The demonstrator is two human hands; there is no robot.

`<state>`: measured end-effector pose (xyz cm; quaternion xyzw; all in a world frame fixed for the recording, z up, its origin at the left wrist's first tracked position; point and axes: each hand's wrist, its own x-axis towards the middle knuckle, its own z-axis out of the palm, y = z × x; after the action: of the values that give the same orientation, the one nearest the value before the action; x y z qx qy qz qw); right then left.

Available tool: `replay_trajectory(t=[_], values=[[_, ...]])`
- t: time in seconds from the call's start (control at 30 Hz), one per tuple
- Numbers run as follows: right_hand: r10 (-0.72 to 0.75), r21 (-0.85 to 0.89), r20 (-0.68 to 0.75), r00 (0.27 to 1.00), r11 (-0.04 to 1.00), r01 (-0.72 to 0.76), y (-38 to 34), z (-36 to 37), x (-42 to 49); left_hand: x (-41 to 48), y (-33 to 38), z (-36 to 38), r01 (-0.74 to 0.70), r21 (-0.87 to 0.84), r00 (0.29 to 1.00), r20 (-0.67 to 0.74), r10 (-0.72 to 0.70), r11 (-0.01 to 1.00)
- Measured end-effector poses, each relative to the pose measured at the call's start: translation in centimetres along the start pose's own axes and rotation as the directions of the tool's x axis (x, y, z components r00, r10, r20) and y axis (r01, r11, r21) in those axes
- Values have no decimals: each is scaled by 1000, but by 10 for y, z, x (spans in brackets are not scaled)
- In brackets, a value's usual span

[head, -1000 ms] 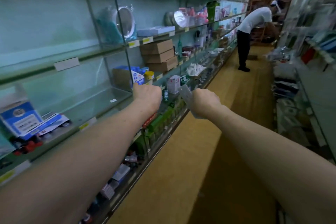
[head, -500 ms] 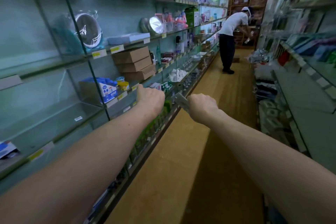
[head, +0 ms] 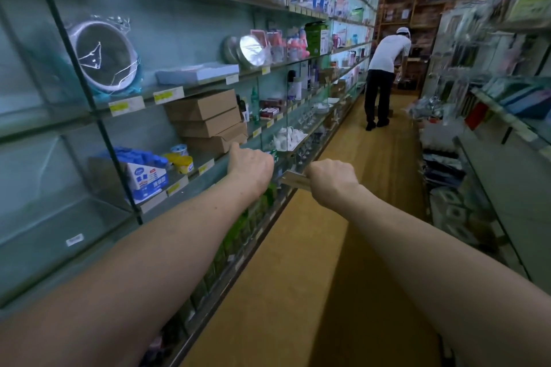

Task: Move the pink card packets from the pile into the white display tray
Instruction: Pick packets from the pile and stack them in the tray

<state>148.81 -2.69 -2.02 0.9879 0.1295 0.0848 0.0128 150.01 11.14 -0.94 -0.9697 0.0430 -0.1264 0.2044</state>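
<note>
Just below the brown boxes, the right hand holds a thin card packet by one end and may drop it, while the fingers of the left hand are hidden.

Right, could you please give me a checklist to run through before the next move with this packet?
1. Grip: ok, the right hand grips a flat packet.
2. Pink colour: cannot tell, it looks pale here.
3. Free left hand: cannot tell, its curled fingers face away.
4. Sight of the white tray: cannot tell, nothing on the shelves plainly reads as it.
5. Way ahead: ok, the other person stands far down the aisle.
</note>
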Motion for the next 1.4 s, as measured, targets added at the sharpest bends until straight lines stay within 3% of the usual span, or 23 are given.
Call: replay_trajectory(t=[0.57,1.03,1.4], values=[[-60,-49,29,998,997,61,41,21,198,195,-19,55,7,10,1000,-28,-6,1000],[-260,-77,-33,965,963,257,122,37,353,338,10,65,242,74,968,56,-246,967],[-368,-65,-185,911,930,363,164,33,438,403,10,50,360,161,930,9,-366,919]])
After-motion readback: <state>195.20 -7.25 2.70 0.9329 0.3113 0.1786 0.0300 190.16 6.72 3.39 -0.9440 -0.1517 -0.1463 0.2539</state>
